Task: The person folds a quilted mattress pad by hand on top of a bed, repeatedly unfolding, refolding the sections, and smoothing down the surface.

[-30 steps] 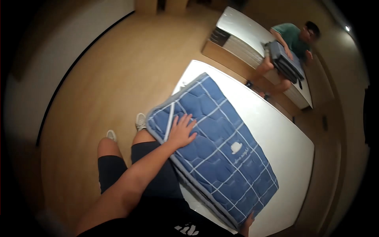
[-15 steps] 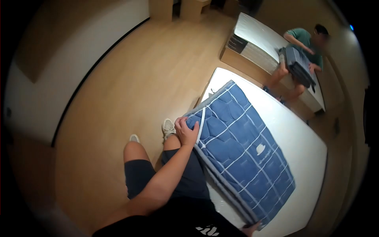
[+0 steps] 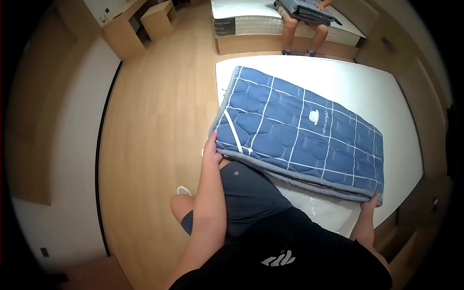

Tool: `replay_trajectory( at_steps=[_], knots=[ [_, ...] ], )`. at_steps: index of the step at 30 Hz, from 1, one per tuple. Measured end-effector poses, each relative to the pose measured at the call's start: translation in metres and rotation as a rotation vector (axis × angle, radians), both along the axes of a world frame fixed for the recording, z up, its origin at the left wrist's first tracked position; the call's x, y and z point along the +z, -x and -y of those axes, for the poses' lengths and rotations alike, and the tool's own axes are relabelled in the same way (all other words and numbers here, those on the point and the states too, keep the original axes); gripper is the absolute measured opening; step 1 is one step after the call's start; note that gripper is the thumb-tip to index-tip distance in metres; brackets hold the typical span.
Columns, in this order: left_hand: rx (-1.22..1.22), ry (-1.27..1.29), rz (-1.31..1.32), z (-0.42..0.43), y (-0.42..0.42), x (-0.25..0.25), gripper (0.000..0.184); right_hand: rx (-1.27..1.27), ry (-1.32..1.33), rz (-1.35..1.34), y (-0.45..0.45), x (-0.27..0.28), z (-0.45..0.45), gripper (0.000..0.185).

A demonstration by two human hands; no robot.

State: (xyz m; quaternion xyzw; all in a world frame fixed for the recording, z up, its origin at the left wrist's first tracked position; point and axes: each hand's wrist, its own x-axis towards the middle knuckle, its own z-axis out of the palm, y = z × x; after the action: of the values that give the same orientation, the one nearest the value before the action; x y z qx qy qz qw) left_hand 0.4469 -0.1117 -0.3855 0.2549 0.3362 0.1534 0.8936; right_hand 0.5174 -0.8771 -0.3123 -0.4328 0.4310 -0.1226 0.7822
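A folded blue mattress pad (image 3: pixel 285 130) with white grid lines, a grey ribbed edge and a small white hat print lies across a bare white mattress (image 3: pixel 401 116). At its near left corner, my left hand (image 3: pixel 212 149) is closed around the edge, its fingers partly hidden by the fabric. My right hand (image 3: pixel 371 200) grips the near right corner, thumb on top. A white elastic strap (image 3: pixel 233 130) crosses the pad's left corner, close to my left hand. The folded layers show along the side facing me.
Beyond this bed, another person (image 3: pixel 319 31) sits on a second mattress (image 3: pixel 261 24) with a grey folded bundle (image 3: pixel 309 10) on the lap. A wooden desk (image 3: pixel 123 34) and a stool (image 3: pixel 157 19) stand at the far left. Wooden floor (image 3: pixel 150 130) runs along the left side.
My view has swung round, so the pad appears more level and the bed sits straighter ahead. My left hand has shifted from the strap area to the pad's outer edge. My right hand shows more fully.
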Motion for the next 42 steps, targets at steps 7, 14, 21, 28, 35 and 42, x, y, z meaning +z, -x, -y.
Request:
replay_trajectory(
  at_steps=[7, 14, 21, 28, 35, 42],
  knots=[
    [0.097, -0.589, -0.239, 0.025, 0.006, 0.020, 0.075, -0.016, 0.884, 0.610, -0.072, 0.166, -0.053, 0.050],
    [-0.057, -0.740, -0.333, 0.021, 0.023, 0.053, 0.087, 0.865, 1.525, 0.643, -0.072, 0.296, -0.313, 0.037],
    [-0.149, -1.165, -0.606, 0.019, 0.024, 0.035, 0.075, 1.626, 1.977, 1.087, -0.010, 0.118, -0.589, 0.032],
    [-0.144, -1.219, -0.585, 0.002, 0.041, 0.046, 0.056, 1.439, 1.778, 1.064, 0.045, 0.065, -0.606, 0.044],
    [0.086, -1.190, -0.335, -0.006, 0.021, -0.020, 0.055, 1.464, 1.633, 1.099, 0.032, 0.063, -0.593, 0.052],
    [0.165, -1.416, -0.334, 0.018, 0.042, 0.087, 0.050, 1.490, 1.734, 1.094, 0.033, 0.057, -0.596, 0.063]
  ],
)
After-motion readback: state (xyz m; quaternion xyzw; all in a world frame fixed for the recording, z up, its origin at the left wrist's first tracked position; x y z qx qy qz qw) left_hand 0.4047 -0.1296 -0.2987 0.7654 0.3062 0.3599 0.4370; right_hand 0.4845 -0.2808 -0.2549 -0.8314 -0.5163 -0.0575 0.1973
